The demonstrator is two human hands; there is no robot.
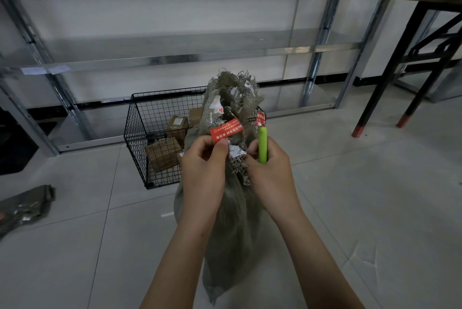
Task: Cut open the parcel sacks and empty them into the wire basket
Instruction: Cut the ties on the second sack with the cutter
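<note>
A grey-green woven parcel sack (232, 218) stands upright on the floor in front of me, its frayed neck bunched at the top. A red tape seal (226, 131) with white print wraps the neck. My left hand (202, 171) pinches the sack's neck at the red seal. My right hand (270, 171) grips the neck from the right and also holds a lime-green cutter (262, 145) upright. Behind the sack sits a black wire basket (140, 138) with several brown cardboard parcels (162, 156) inside.
Metal shelving (175, 57) runs along the wall behind the basket. A black-legged table (412, 58) stands at the right. A flat grey sack (25, 206) lies on the tiled floor at the left.
</note>
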